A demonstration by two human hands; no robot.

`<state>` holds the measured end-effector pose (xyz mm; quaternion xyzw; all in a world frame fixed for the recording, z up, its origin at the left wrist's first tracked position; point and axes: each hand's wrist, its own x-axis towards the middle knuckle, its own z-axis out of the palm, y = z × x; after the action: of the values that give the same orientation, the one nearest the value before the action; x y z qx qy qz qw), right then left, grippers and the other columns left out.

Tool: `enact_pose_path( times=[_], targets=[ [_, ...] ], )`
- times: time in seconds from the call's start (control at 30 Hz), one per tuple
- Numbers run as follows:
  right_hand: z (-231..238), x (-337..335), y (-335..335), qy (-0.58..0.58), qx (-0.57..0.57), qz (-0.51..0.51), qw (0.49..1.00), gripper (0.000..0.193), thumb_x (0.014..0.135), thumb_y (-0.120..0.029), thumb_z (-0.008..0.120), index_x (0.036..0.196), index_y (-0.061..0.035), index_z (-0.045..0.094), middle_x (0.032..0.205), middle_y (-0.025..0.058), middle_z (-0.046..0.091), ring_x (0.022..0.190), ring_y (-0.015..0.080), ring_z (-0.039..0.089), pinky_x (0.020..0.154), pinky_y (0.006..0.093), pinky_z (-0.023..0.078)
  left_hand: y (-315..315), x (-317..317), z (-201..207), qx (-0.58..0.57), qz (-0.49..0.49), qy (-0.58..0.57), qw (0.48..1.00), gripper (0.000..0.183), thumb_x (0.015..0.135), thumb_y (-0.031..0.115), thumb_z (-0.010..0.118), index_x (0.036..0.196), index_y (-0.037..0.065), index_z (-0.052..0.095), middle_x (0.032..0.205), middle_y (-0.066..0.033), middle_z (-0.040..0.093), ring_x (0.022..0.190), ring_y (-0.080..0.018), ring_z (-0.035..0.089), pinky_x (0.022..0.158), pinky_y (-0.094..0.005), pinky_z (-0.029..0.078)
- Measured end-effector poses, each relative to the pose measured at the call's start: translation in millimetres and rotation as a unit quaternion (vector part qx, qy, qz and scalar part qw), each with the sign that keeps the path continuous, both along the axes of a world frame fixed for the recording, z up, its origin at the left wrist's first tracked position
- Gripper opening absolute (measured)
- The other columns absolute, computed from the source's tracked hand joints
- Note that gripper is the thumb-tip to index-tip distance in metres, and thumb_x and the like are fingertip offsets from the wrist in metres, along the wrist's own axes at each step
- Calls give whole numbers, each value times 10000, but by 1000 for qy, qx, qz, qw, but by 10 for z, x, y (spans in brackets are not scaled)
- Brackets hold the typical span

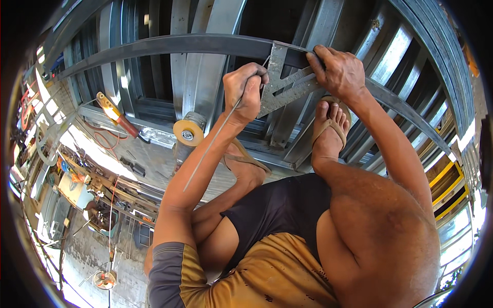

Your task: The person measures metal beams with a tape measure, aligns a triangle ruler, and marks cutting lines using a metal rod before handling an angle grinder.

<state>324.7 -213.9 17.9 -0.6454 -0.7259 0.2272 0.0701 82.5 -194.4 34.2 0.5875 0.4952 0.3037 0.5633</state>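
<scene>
A long dark metal bar (221,44) runs across the upper part of the view. Against it lies a worn, grey triangular square (276,66) with a cut-out middle. My right hand (339,72) rests on the bar and the square's right corner, its fingers curled over them and pressing the two together. Beside the square's left edge, my left hand (244,92) is closed around a thin metal rod (209,148). One end of the rod points up at the bar along that edge; the other trails down over my left forearm.
Stacked grey steel profiles (203,82) lie beneath the bar. My sandalled right foot (329,131) stands among them. To the left are a round yellow disc (187,132) with a metal hub and a yellow tool with a red handle (127,126). Farther left, cables and scrap metal clutter the floor.
</scene>
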Motion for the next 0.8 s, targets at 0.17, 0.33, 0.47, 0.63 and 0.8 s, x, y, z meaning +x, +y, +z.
enact_pose_path(
  times=[0.17,0.33,0.47,0.63,0.8],
  targets=[
    [-19,29,-19,-7,11,-4,1000,302,985,-385,568,966,-104,676,793,121,714,702,330,700,657,438,561,21,-102,59,-58,-79,47,994,201,853,48,444,770,-47,600,682,-59,600,565,-88,479,525,-245,376],
    [-18,0,-12,-1,18,-1,1000,300,983,-388,570,958,-106,671,786,121,712,697,333,698,642,437,559,-2,-90,119,-10,15,5,1000,214,863,48,445,779,-43,619,701,-36,603,576,-55,472,515,-214,347],
    [-19,14,-8,1,25,-2,1000,293,981,-381,574,947,-105,667,770,118,709,682,329,696,628,435,558,166,135,11,-5,37,10,999,204,869,39,454,783,-42,620,709,-39,611,581,-58,481,520,-215,365],
    [-46,9,-30,11,39,-3,999,293,981,-380,574,943,-105,667,763,114,706,677,330,695,629,435,558,159,172,-58,2,23,13,1000,209,876,36,447,778,-36,617,679,-29,591,570,-63,474,528,-225,368],
    [-54,11,-33,5,27,-2,1000,296,983,-386,571,968,-109,672,763,117,705,681,326,698,635,433,558,22,105,32,16,20,16,1000,181,806,34,451,742,-47,599,606,-107,558,504,-149,496,505,-298,397]
  ],
)
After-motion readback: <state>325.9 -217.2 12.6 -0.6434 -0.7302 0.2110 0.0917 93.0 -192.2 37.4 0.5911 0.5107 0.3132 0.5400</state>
